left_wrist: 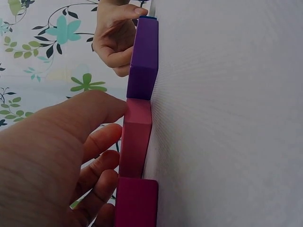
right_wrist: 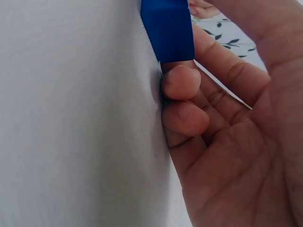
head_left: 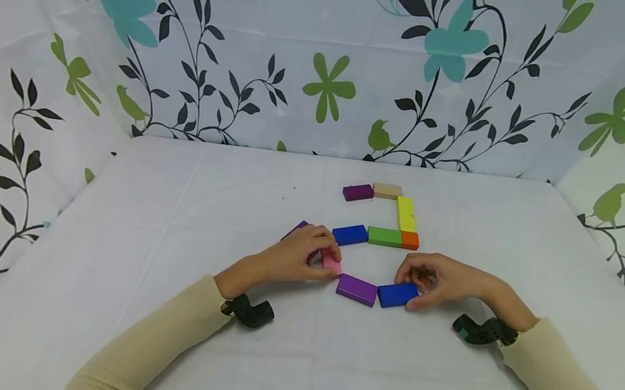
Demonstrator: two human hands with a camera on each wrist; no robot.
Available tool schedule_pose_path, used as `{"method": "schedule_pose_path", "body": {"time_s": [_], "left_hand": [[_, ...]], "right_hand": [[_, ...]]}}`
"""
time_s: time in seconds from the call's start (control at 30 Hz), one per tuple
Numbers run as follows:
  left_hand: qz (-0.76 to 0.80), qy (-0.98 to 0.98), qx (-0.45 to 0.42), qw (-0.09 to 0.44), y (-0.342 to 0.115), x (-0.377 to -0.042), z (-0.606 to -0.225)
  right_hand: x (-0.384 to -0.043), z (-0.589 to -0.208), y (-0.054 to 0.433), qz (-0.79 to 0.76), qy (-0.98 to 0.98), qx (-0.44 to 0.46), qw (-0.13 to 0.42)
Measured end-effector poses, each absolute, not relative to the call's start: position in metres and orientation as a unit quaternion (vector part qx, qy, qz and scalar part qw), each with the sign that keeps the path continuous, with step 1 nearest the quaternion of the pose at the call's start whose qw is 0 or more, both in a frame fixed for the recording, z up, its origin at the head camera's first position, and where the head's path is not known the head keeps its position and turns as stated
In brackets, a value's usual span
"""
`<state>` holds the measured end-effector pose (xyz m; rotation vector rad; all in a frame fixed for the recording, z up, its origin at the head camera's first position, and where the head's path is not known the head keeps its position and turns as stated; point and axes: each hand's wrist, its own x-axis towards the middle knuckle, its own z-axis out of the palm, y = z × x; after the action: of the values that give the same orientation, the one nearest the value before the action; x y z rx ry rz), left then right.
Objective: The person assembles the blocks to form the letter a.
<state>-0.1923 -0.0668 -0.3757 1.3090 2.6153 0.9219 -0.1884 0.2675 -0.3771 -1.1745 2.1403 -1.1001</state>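
Observation:
With thumb and forefinger, my left hand [head_left: 302, 253] pinches a pink block [head_left: 331, 263] lying on the white table. A magenta block [left_wrist: 137, 203] lies end to end with it in the left wrist view, mostly hidden behind the hand in the head view. To the right of the pink one is a purple block [head_left: 357, 290], its end close against a blue block [head_left: 394, 294]. My right hand [head_left: 456, 283] holds that blue block at its right end, thumb on the near side and fingers on the far side. Part of a dark purple block [head_left: 296, 229] shows beyond my left hand.
Beyond the hands, a second blue block [head_left: 350, 235], a green block [head_left: 384, 236] and an orange block [head_left: 410, 240] form a row. A yellow strip [head_left: 406, 214] runs back to a tan block [head_left: 387, 191] and a plum block [head_left: 358, 192]. Leaf-patterned cloth [head_left: 264, 20] hangs behind.

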Motion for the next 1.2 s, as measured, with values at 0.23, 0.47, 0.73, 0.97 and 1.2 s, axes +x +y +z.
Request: {"method": "schedule_pose_path", "body": {"time_s": [0.23,0.47,0.73,0.97,1.2], "left_hand": [[0.292,0.854,0.428,0.040,-0.067,-0.193,-0.375],[0.292,0.852,0.431,0.054,-0.070,-0.194,-0.372],[0.312,0.846,0.423,0.085,-0.074,-0.195,-0.365],[0.321,0.849,0.412,0.079,-0.081,-0.200,-0.361],[0.342,0.849,0.396,0.069,-0.092,-0.207,-0.358]], "right_hand": [[-0.189,-0.376,0.268,-0.404,0.776,-0.432,0.219],[-0.192,-0.377,0.271,-0.427,0.774,-0.430,0.185],[-0.194,-0.379,0.272,-0.435,0.784,-0.416,0.154],[-0.195,-0.379,0.273,-0.430,0.806,-0.396,0.088],[-0.196,-0.376,0.273,-0.435,0.825,-0.361,0.020]]}}
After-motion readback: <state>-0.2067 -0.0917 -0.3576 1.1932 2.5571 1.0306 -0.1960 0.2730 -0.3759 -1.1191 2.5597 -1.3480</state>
